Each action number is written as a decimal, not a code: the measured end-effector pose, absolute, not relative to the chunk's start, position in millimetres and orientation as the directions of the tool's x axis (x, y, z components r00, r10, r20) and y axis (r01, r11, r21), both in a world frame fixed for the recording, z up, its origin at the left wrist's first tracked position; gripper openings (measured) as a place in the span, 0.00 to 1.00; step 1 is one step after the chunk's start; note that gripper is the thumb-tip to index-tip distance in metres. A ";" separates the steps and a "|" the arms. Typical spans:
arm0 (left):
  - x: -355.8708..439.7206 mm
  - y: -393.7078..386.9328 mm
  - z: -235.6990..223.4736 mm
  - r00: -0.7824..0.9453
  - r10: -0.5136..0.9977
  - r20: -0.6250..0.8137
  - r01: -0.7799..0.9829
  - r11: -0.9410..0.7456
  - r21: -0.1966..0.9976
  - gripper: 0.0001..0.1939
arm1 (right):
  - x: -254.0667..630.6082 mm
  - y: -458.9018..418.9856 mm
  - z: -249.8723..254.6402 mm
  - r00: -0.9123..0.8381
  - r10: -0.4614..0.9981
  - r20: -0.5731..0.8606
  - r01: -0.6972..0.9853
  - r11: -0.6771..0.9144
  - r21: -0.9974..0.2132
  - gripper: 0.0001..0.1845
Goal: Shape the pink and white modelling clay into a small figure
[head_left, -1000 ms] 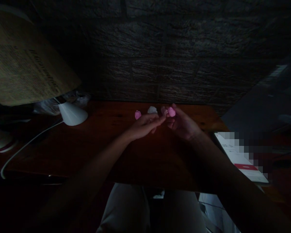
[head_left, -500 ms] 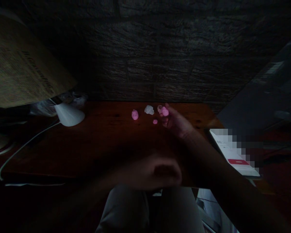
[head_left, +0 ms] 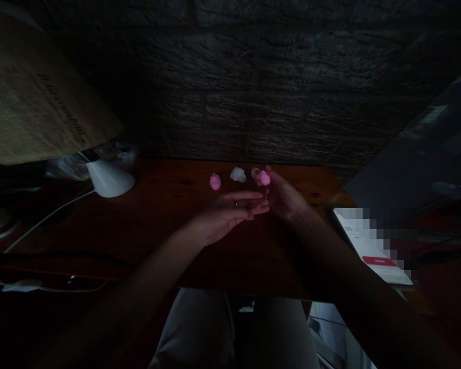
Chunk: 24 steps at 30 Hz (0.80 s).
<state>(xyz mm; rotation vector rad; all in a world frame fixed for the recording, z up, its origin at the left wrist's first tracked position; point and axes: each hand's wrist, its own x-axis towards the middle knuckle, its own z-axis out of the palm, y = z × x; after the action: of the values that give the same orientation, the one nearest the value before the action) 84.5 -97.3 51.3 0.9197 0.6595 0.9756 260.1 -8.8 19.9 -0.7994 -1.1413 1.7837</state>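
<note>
My right hand (head_left: 284, 197) is closed around a pink lump (head_left: 264, 177), which looks like modelling clay and shows between thumb and fingers. With its fingers stretched out, my left hand (head_left: 230, 212) lies open over the table just below it. The left fingertips come close to the right fingers; whether they touch I cannot tell. A second pink lump (head_left: 215, 182) rests to the left, and a white crumpled lump (head_left: 237, 175) lies between the two. A pale pinkish piece (head_left: 255, 174) sits just behind the held lump, partly covered.
A dark wooden table (head_left: 157, 220) stands against a brick-patterned wall (head_left: 230, 113). On the left are a white lamp (head_left: 109, 180) with a cord and a large brown paper bag (head_left: 42, 97). A lit phone (head_left: 380, 261) lies at the right, near a grey panel (head_left: 411, 148).
My left hand has moved up from the table's front edge, fingers now extended beside the right hand. It covers where a small pink piece lay. The right hand still holds its pink lump.
</note>
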 end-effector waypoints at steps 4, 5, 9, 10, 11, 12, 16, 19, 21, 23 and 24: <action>85.6 -100.3 52.5 0.274 0.949 -0.153 -0.115 0.190 0.975 0.09 | 258.1 -9.2 18.9 -0.395 0.916 -0.075 -0.374 -0.235 -0.897 0.20; 86.5 -97.7 53.3 0.188 0.973 -0.132 -0.033 0.141 0.990 0.13 | 257.5 -9.5 18.9 -0.393 0.916 -0.080 -0.380 -0.241 -0.893 0.20; 97.4 -68.3 55.4 -0.113 0.973 0.201 0.172 -0.180 0.968 0.26 | 255.2 -11.3 19.5 -0.388 0.918 -0.082 -0.399 -0.247 -0.883 0.18; 102.1 -57.4 54.8 -0.144 0.935 0.325 0.235 -0.287 0.929 0.23 | 255.0 -11.6 19.4 -0.381 0.922 -0.076 -0.410 -0.241 -0.880 0.18; 107.2 -46.1 53.6 -0.138 0.886 0.443 0.303 -0.388 0.870 0.20 | 255.2 -11.5 19.1 -0.370 0.927 -0.068 -0.421 -0.232 -0.877 0.17; 112.3 -35.2 51.6 -0.106 0.835 0.540 0.366 -0.473 0.802 0.14 | 255.8 -11.2 18.5 -0.356 0.933 -0.061 -0.432 -0.222 -0.874 0.17; 122.2 -8.3 35.1 0.182 0.691 0.699 0.459 -0.689 0.562 0.13 | 260.7 -8.3 13.2 -0.298 0.954 -0.041 -0.433 -0.174 -0.884 0.16; 112.1 -8.4 16.7 0.363 0.630 0.687 0.428 -0.767 0.478 0.17 | 260.3 -8.6 8.8 -0.313 0.948 -0.062 -0.401 -0.191 -0.896 0.18; 100.3 -13.1 6.6 0.350 0.638 0.686 0.377 -0.767 0.520 0.22 | 255.9 -10.9 7.5 -0.339 0.934 -0.109 -0.353 -0.234 -0.906 0.18; 89.0 -17.3 0.9 0.307 0.674 0.672 0.335 -0.738 0.587 0.31 | 250.3 -13.7 8.0 -0.352 0.924 -0.149 -0.321 -0.269 -0.908 0.19; 84.8 -18.6 -0.2 0.297 0.687 0.663 0.324 -0.726 0.607 0.34 | 248.0 -15.0 8.8 -0.355 0.922 -0.153 -0.321 -0.274 -0.907 0.20</action>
<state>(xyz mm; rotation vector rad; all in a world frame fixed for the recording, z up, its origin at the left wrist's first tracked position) 84.8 -18.6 -0.2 2.2134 0.9094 1.4050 248.0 -15.0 8.8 -0.9016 -1.0318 1.7682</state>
